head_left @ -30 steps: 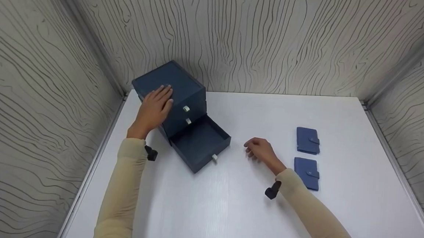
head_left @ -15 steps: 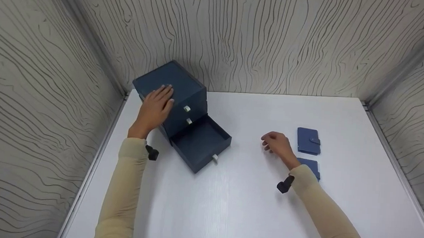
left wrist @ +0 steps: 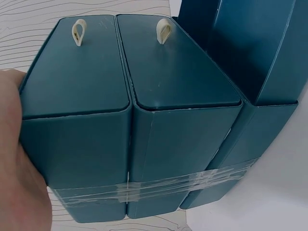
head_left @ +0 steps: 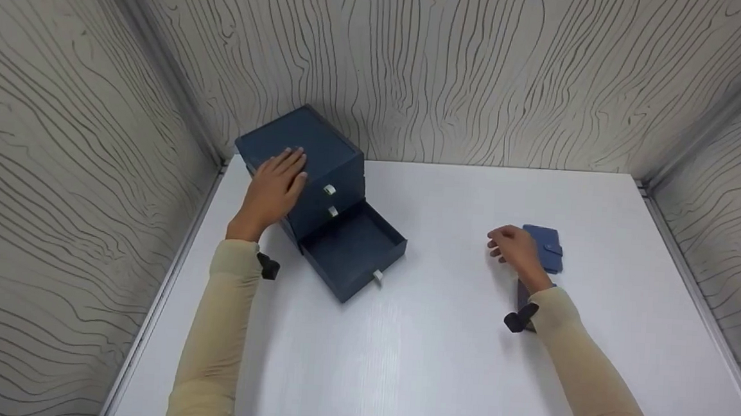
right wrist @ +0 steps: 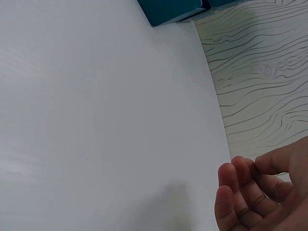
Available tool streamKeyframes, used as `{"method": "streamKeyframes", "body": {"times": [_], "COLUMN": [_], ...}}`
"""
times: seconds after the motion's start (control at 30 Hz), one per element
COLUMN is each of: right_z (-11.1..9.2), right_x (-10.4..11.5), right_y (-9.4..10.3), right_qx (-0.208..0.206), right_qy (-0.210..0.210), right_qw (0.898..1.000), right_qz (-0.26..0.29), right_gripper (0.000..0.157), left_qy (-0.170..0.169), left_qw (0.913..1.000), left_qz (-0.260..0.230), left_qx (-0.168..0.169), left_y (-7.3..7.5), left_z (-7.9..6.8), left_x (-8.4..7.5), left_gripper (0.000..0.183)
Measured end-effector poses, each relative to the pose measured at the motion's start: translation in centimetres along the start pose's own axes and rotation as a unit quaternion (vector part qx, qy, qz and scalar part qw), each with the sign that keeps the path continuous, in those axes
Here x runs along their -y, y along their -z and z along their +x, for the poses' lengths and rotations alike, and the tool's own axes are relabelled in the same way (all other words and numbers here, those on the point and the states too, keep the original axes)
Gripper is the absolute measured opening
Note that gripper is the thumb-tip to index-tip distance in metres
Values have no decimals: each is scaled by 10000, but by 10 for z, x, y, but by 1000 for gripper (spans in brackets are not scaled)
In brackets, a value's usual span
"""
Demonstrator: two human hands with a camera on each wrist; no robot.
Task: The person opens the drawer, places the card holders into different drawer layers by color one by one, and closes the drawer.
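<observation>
Head view: we watch the right hand (head_left: 515,248) swing from the drawer (head_left: 352,249) across to the blue wallets (head_left: 549,239), likely the work's new focus, while the left hand (head_left: 273,186) rests straight-fingered atop the cabinet (head_left: 317,137); left wrist: we see the drawer jutting; right wrist: fingers (right wrist: 228,177) loosely curled, pinching nothing

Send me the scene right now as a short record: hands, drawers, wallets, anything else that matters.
Left hand: resting on top of the drawer box
Right hand: holding nothing, fingers loosely curled
Top drawer: closed
Middle drawer: closed
Bottom drawer: pulled open
Far wallet: blue, partly behind the right hand; contact unclear
Near wallet: mostly hidden by the right wrist and sleeve
Clear tape: running across the box's side
Surface: white table
</observation>
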State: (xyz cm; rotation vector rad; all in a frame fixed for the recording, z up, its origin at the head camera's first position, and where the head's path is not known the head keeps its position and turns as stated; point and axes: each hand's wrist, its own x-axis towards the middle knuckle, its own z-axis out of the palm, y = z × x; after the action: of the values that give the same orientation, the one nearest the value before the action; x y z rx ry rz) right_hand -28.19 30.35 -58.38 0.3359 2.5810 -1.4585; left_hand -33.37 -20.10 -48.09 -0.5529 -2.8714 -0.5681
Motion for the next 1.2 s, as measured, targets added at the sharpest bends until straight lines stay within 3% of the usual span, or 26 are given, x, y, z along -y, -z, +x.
{"method": "streamKeyframes", "body": {"times": [0.5,0.7,1.2], "right_z": [0,-2,-1], "right_x": [-15,-19,-27], "right_y": [39,53,79], "right_qx": [-507,-784,-868], "right_qy": [-89,31,-411], "right_qw": [9985,9950,9929], "right_qz": [-185,-610,-701], "right_gripper": [44,46,50], "left_qy": [17,-11,-15], "left_qw": [10000,10000,10000], "left_qz": [-30,12,62], "left_qx": [42,14,-25], "left_y": [0,-1,-1], "left_z": [2,3,1], "left_x": [-1,1,2], "left_gripper": [57,57,56]}}
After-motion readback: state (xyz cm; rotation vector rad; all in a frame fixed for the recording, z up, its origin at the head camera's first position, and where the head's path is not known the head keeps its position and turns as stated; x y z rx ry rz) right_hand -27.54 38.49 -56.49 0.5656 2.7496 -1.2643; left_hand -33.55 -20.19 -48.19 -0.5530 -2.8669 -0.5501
